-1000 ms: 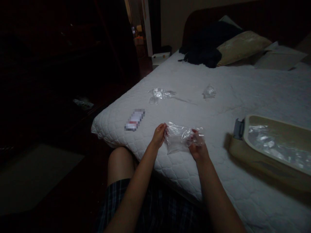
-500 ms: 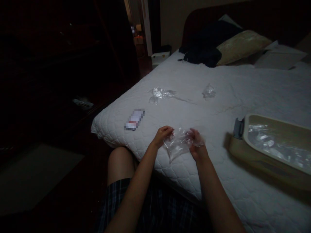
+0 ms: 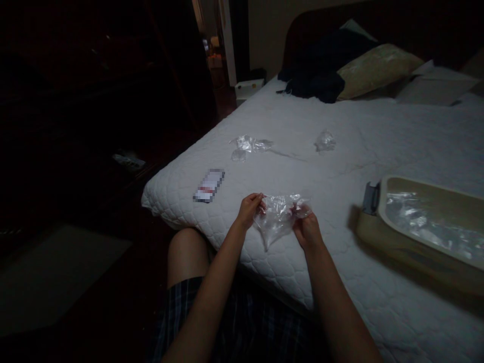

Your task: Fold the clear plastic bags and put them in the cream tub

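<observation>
Between my hands a clear plastic bag hangs spread above the bed, its lower corner pointing down towards me. My left hand pinches its left upper edge. My right hand is closed on the right side, with its fingertips partly behind the see-through film. Beyond them on the quilted white bed cover lie a crumpled clear plastic bag and, further right, a smaller crumpled one. To the right stands a beige plastic bin holding more clear, shiny plastic.
A phone-like object with a blurred-out face lies near the bed's left edge. Dark cloth and a pale gold pillow lie by the headboard. A white box stands past the far left edge. The floor on the left is very dark.
The bag has been spread a little wider and flatter. My right hand's fingers have turned inward and lower behind the film, and my left hand has shifted slightly left.
</observation>
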Motion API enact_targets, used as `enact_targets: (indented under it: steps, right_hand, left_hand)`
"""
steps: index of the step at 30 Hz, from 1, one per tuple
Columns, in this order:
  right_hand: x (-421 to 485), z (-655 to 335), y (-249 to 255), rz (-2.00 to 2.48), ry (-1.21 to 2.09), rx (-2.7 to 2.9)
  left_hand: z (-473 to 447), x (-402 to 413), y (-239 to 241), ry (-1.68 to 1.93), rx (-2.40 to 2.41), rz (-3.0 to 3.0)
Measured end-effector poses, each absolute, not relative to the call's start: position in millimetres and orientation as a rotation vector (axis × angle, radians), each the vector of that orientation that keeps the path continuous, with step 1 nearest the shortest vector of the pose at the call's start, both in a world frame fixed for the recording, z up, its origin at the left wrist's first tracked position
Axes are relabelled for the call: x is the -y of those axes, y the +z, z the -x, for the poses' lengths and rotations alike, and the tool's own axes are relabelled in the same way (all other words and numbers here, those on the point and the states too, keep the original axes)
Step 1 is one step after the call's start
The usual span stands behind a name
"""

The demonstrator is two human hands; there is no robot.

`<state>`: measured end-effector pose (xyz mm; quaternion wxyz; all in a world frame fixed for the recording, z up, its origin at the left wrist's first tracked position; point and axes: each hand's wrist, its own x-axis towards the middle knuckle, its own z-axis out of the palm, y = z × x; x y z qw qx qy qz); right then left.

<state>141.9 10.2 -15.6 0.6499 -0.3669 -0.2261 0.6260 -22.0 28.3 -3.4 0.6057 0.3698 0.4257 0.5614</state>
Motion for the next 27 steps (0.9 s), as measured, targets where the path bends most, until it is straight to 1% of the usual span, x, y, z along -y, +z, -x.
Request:
enact_targets:
  steps: [8,14,19,27]
  right_hand:
    - [-11,-140,-18,0.857,1.344,0.528]
    - [-10,-143,-14,0.859,1.272,0.503]
    - [-10,-146,-11,0.830,1.248,0.463]
    - [-15,-152,-18,0.802,1.230,0.482]
  left_hand:
    - [22,-29,-3,1.362,-1.015,-0.757]
    - [22,-27,0,1.327,-0.935,-0.810]
    - [18,-28,-8,1.297,-0.909,-0.822]
    - [19,-31,-15,1.330,-0.907,-0.918]
